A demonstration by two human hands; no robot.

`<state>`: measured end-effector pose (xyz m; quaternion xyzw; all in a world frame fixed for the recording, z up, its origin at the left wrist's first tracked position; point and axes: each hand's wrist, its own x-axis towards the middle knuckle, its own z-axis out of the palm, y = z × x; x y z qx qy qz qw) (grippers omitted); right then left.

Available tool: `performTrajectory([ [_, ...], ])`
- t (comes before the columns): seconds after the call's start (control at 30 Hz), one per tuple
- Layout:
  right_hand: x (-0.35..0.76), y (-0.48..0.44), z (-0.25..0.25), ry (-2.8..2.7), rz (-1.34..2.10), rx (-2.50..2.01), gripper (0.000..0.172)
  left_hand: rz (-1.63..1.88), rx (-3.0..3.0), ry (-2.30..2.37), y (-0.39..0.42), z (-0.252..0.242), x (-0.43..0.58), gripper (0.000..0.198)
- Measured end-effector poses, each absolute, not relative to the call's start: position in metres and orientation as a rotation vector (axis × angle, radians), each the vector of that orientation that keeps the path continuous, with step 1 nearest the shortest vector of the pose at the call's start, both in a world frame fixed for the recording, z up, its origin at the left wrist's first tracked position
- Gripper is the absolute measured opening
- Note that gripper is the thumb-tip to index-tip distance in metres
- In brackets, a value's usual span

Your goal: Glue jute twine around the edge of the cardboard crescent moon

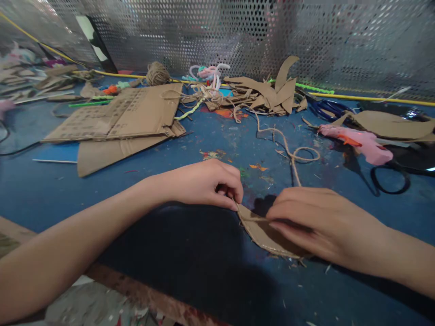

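My left hand pinches the pointed left end of a cut cardboard piece between thumb and fingertips. This piece lies on the blue table, with a curved, ragged front edge and a shiny line along it. My right hand reaches over its right part, fingers closed on a strand of twine. A short stretch of the twine runs across the cardboard between both hands. Beyond my right hand, the twine loops back over the table toward the scrap pile. The right end of the cardboard is hidden under my right hand.
Folded cardboard and a twine ball lie at the back left. Cardboard scraps and pipe cleaners sit at the back middle. A pink glue gun and black-handled scissors are on the right. A perforated metal panel stands behind.
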<state>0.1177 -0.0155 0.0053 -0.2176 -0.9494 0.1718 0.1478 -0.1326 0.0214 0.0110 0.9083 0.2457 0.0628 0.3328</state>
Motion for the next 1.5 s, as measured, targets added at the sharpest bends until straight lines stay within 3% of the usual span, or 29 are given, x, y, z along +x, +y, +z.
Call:
performTrajectory([
  [0.67, 0.11, -0.036, -0.001, -2.711, 0.997, -0.736, 0.023, 0.134, 2.388, 0.671, 0.02, 0.013, -0.132, 0.005],
  [1.0, 0.108, -0.035, 0.005, -2.774, 0.984, -0.748, 0.027, 0.24, 2.514, 0.492, 0.018, 0.009, -0.133, 0.017],
  [1.5, 0.112, -0.037, 0.011, -2.785, 0.956, -0.794, 0.024, 0.278, 2.55, 0.399, 0.014, 0.003, -0.128, 0.012],
])
